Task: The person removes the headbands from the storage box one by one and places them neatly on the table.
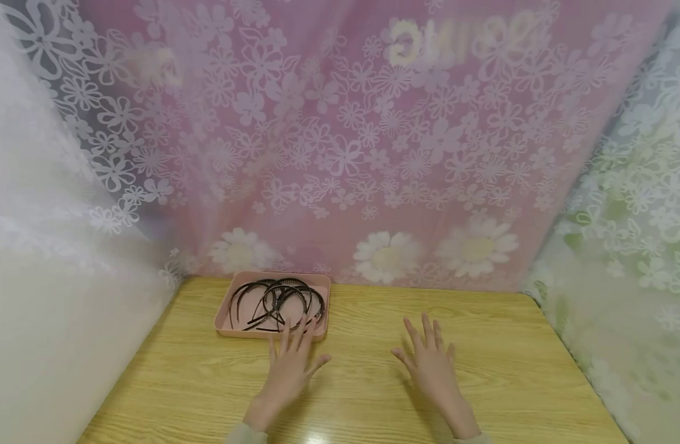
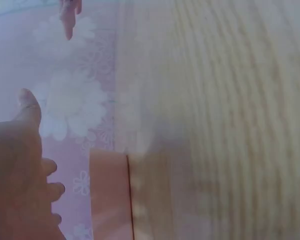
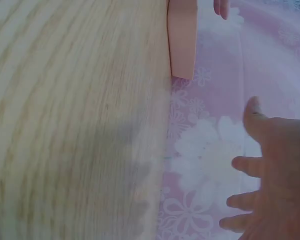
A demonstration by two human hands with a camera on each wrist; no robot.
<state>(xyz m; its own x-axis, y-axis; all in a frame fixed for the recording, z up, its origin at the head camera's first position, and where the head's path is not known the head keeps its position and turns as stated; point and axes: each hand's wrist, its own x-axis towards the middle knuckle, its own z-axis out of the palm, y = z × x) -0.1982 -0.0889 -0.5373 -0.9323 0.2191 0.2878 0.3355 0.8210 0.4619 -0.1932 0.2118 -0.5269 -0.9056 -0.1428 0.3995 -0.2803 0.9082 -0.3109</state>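
Several dark headbands (image 1: pixel 285 285) lie tangled together in a shallow pink tray (image 1: pixel 224 320) at the back left of the table. My left hand (image 1: pixel 289 370) hovers at the tray's front edge with its fingers spread, fingertips overlapping the rim in the head view; nothing is held. To the right, my right hand (image 1: pixel 433 367) is held above the bare wood, fingers spread and also holding nothing. In the left wrist view the tray's side (image 2: pixel 110 195) shows beyond the left hand (image 2: pixel 15 175). The right wrist view shows the right hand (image 3: pixel 285 175) apart from the tray (image 3: pixel 182 40).
The wood-grain table (image 1: pixel 362 394) carries the tray. Behind it hangs a pink flowered curtain (image 1: pixel 340 154). Pale sheets hang at the left (image 1: pixel 68 277) and the right (image 1: pixel 640 277), close along the table's sides.
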